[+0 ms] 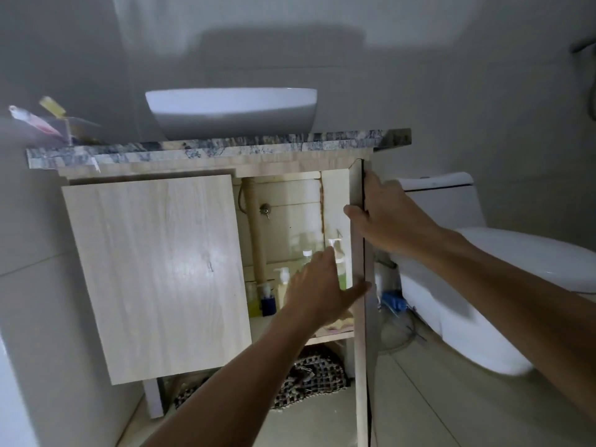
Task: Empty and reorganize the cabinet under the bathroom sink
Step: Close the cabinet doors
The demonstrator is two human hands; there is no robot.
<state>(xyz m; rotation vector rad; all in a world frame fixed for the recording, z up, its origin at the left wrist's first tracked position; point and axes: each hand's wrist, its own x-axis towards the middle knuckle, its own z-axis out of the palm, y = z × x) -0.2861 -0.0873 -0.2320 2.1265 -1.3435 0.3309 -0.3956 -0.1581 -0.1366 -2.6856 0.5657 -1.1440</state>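
- Left hand (317, 287): fingers straight and spread, holding nothing. It is inside the open right half of the cabinet (283, 227), palm toward the bottles, with the thumb reaching to the inner face of the open right door (358, 253).
- Right hand (383, 214): fingers curled round the upper edge of the open right door, gripping it. The door stands edge-on to the camera.
- Governing relation: the tall pump bottle (338, 262) stands directly beyond the left fingertips, partly hidden by them. Contact cannot be confirmed. Its long axis is upright, so a sideways wrap of the fingers is judged suitable.
- The left hand is the nearer hand to the bottles; the right hand is occupied with the door.
- Further items on the shelf, left of the hand: a clear bottle (307, 258), a smaller pump bottle (283, 282), a dark blue container (268, 304).
- The left door (154, 272) is closed; contents behind it are not visible.
- No item is judged removed yet.
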